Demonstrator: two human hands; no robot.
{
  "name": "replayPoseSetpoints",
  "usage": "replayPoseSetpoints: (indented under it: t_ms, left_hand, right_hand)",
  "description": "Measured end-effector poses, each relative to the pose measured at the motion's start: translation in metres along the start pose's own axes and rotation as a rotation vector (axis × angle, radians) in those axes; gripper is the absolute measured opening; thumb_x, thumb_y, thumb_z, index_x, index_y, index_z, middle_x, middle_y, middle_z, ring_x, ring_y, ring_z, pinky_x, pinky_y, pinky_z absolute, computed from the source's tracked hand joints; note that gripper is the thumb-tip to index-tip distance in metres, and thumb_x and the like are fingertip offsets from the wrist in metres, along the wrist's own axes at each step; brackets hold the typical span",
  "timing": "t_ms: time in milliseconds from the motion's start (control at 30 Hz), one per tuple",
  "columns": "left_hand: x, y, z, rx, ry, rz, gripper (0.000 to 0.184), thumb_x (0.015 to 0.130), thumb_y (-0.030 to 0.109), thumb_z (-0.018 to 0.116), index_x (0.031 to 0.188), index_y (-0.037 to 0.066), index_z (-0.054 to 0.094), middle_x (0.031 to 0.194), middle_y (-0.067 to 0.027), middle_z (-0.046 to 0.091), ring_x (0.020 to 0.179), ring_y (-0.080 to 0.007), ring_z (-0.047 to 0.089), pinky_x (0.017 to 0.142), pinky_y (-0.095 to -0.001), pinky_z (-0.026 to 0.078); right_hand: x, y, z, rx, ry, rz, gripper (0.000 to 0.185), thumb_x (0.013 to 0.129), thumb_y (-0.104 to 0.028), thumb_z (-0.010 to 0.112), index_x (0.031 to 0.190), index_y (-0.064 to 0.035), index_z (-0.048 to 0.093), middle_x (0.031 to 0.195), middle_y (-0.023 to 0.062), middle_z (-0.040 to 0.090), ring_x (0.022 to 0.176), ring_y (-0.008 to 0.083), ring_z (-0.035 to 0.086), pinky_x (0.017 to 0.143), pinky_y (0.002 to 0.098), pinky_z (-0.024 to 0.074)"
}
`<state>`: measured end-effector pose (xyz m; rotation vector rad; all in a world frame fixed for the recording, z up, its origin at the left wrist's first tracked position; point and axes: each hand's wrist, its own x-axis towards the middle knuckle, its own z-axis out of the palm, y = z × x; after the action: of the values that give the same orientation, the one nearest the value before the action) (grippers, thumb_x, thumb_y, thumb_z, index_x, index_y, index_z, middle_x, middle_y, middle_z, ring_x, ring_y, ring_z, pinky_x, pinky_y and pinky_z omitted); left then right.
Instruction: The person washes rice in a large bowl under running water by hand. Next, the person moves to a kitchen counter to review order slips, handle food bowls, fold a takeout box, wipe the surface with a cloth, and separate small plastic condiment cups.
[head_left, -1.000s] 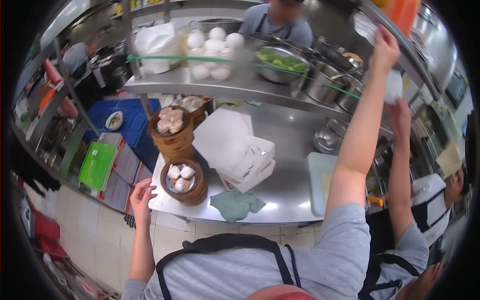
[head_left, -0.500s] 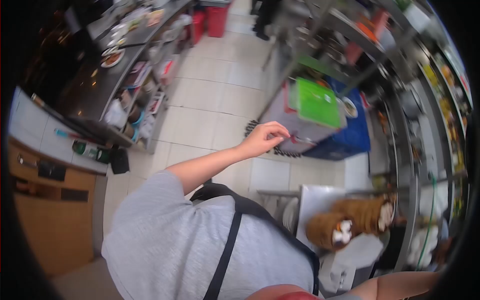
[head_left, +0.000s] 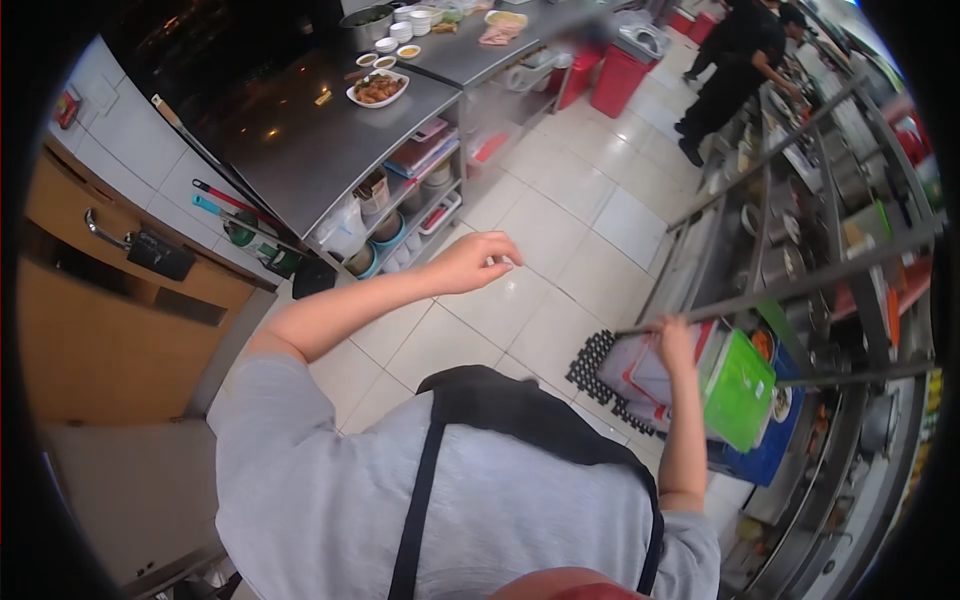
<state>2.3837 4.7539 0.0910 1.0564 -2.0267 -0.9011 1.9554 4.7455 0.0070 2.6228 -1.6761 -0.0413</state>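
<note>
My left hand (head_left: 475, 263) hangs in the air above the tiled floor (head_left: 540, 225). Its fingers are loosely bent, with a gap to the thumb and nothing between them. On the right, my right hand (head_left: 674, 345) is raised in front of the plastic crates (head_left: 645, 375), by the end of a metal rail (head_left: 770, 297). Its fingers look loosely bent and apart, and no held object shows; whether they touch the rail is unclear. Beside that hand lies a bright green lid (head_left: 740, 392).
A steel counter (head_left: 290, 135) at the upper left bears a dish of food (head_left: 378, 89) and small bowls. Below it are shelves (head_left: 420, 185). Red bins (head_left: 622, 82) and two people in black (head_left: 735, 75) are farther back. A wooden cabinet (head_left: 120, 340) stands left; metal racks line the right.
The view has swung left, away from the steamer baskets and takeaway boxes, to the aisle and counter. My right hand has come down from the high shelf, where it was reaching up.
</note>
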Motion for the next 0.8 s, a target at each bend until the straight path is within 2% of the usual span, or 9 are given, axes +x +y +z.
replayPoseSetpoints:
  t_ms: [33,100,200,333,400,467,600,733,800]
  left_hand:
    - [0.01,-0.018,-0.012,0.081,-0.042,-0.01,0.014,0.079,0.008,0.053,0.09,0.005,0.06,0.092,-0.0054,0.058,0.081,-0.0169,0.057,0.064,-0.0271,0.045]
    - [0.038,-0.048,-0.03,0.172,-0.082,-0.026,0.013,0.078,0.009,0.054,0.089,0.005,0.06,0.092,-0.0053,0.058,0.081,-0.0178,0.057,0.064,-0.0276,0.045]
    - [0.094,-0.093,-0.047,0.191,-0.028,-0.128,0.015,0.078,0.01,0.055,0.091,0.005,0.06,0.091,-0.005,0.059,0.079,-0.017,0.057,0.065,-0.0288,0.045]
    - [0.164,-0.173,-0.068,0.198,0.272,-0.343,0.019,0.08,0.013,0.056,0.098,0.005,0.06,0.092,-0.004,0.059,0.076,-0.015,0.058,0.068,-0.0269,0.047]
    - [0.181,-0.208,-0.082,-0.456,0.571,-0.657,0.02,0.082,0.014,0.055,0.099,0.005,0.06,0.093,-0.0045,0.059,0.078,-0.0159,0.059,0.068,-0.0254,0.048]
    - [0.178,-0.254,-0.103,-0.5,0.673,-0.704,0.023,0.084,0.014,0.054,0.103,0.002,0.057,0.095,-0.0072,0.059,0.082,-0.0176,0.059,0.069,-0.0255,0.049]
    - [0.149,-0.306,-0.164,-0.805,1.187,-0.681,0.036,0.082,0.01,0.055,0.114,-0.004,0.046,0.096,-0.0132,0.058,0.085,-0.0219,0.06,0.074,-0.0289,0.05]
    - [0.122,-0.373,-0.227,-0.934,1.574,-0.72,0.061,0.079,0.007,0.057,0.13,0.002,0.025,0.112,-0.0185,0.048,0.098,-0.03,0.054,0.079,-0.0384,0.05]
    - [0.124,-0.394,-0.251,-0.999,1.637,-0.73,0.056,0.083,0.007,0.051,0.131,0.005,0.023,0.115,-0.0195,0.046,0.101,-0.0316,0.052,0.081,-0.0421,0.049]
  right_hand:
    - [0.008,-0.003,0.033,0.642,0.035,0.171,0.029,0.067,-0.019,0.068,0.094,-0.0095,0.065,0.105,0.014,0.059,0.097,0.0292,0.056,0.083,0.0358,0.0432]
    - [0.014,0.004,0.083,0.66,-0.213,0.333,0.035,0.067,-0.021,0.068,0.099,-0.0097,0.063,0.101,0.0135,0.06,0.093,0.0297,0.057,0.082,0.0359,0.0443]
    - [0.037,0.017,0.122,0.432,-0.255,0.294,0.034,0.066,-0.022,0.069,0.098,-0.01,0.063,0.097,0.015,0.061,0.09,0.0303,0.058,0.08,0.0378,0.0451]
    - [0.131,0.081,0.159,0.447,-0.347,0.213,0.032,0.065,-0.018,0.07,0.096,-0.0122,0.064,0.095,0.0155,0.061,0.09,0.0316,0.057,0.079,0.039,0.0452]
    - [0.213,0.111,0.145,0.427,-0.278,0.211,0.031,0.065,-0.017,0.07,0.095,-0.0114,0.064,0.094,0.0159,0.06,0.09,0.0318,0.056,0.077,0.0393,0.0453]
    - [0.31,0.125,0.112,0.358,-0.207,0.115,0.029,0.067,-0.016,0.068,0.095,-0.0103,0.063,0.094,0.0163,0.06,0.09,0.0321,0.056,0.076,0.0391,0.0452]
    - [0.505,0.102,0.054,0.48,0.016,-0.189,0.027,0.07,-0.012,0.065,0.096,-0.0091,0.062,0.094,0.0128,0.06,0.087,0.0314,0.056,0.075,0.0388,0.0453]
    - [0.678,0.025,0.021,0.474,0.127,-0.53,0.026,0.07,-0.011,0.063,0.095,-0.0096,0.061,0.091,0.0104,0.059,0.086,0.03,0.057,0.074,0.0382,0.0461]
    - [0.739,-0.025,-0.002,0.447,0.141,-0.566,0.024,0.071,-0.011,0.06,0.095,-0.0106,0.062,0.091,0.0103,0.058,0.086,0.0292,0.057,0.074,0.038,0.0469]
